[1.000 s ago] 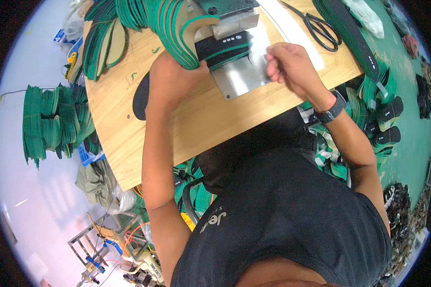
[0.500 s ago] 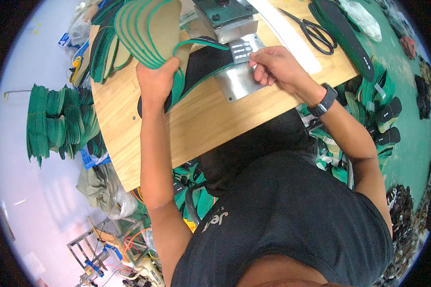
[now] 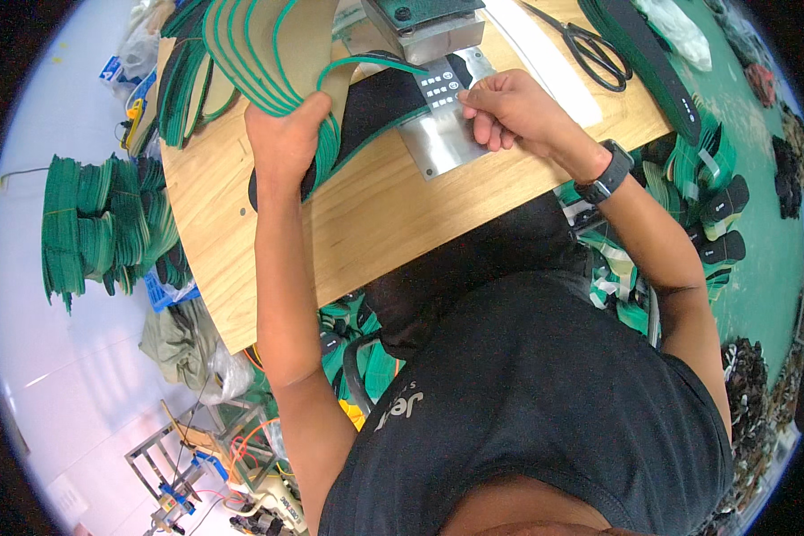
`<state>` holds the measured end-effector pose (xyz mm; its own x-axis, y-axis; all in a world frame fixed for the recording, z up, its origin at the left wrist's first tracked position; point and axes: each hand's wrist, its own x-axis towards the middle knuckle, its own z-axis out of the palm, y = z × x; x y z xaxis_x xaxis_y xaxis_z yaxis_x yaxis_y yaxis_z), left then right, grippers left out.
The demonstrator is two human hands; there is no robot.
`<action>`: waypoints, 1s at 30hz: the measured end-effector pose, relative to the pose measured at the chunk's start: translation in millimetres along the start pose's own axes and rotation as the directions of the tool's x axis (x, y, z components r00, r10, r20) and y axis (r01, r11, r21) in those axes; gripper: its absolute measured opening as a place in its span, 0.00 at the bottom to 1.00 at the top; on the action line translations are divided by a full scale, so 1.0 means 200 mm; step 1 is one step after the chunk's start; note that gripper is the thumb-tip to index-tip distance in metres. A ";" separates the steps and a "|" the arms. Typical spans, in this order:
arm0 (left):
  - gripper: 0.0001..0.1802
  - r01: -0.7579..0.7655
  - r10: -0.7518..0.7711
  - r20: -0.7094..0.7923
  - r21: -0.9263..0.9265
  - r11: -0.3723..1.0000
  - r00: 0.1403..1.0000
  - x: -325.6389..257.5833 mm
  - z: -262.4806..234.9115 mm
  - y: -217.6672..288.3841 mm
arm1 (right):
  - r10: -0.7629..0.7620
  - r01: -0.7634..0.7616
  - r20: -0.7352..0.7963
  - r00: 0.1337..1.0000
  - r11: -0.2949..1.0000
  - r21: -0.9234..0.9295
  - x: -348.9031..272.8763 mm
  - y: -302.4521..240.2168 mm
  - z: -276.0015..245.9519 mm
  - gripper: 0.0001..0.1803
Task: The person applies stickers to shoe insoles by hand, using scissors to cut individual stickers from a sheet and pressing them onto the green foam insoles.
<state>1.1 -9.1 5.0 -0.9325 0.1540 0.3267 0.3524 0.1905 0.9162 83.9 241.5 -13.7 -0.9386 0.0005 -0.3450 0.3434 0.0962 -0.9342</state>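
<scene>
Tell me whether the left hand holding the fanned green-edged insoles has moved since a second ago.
Yes. The left hand with the fanned green-edged insoles has drawn leftward, away from the metal plate on the wooden table.

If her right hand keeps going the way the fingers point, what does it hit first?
The right hand points left toward the small dark label on the black insole; its fingertips seem to touch it already. Beyond lies the green-edged insole stack. Depth is unclear.

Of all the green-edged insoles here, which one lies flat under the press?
The black-topped insole on the metal plate, heel under the right hand; the others are fanned in the left hand.
</scene>
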 end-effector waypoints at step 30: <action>0.16 -0.043 0.040 -0.027 -0.124 0.991 0.999 0.02 -0.03 -0.07 | 0.110 0.185 0.529 0.842 0.861 -0.474 -0.26 -0.05 -0.17 0.13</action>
<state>-7.8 -17.4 -4.5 -0.9194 0.1350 0.3695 0.3801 0.0622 0.9229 128.5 274.8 16.5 -0.7346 -0.5154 -0.4413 0.1071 0.5543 -0.8254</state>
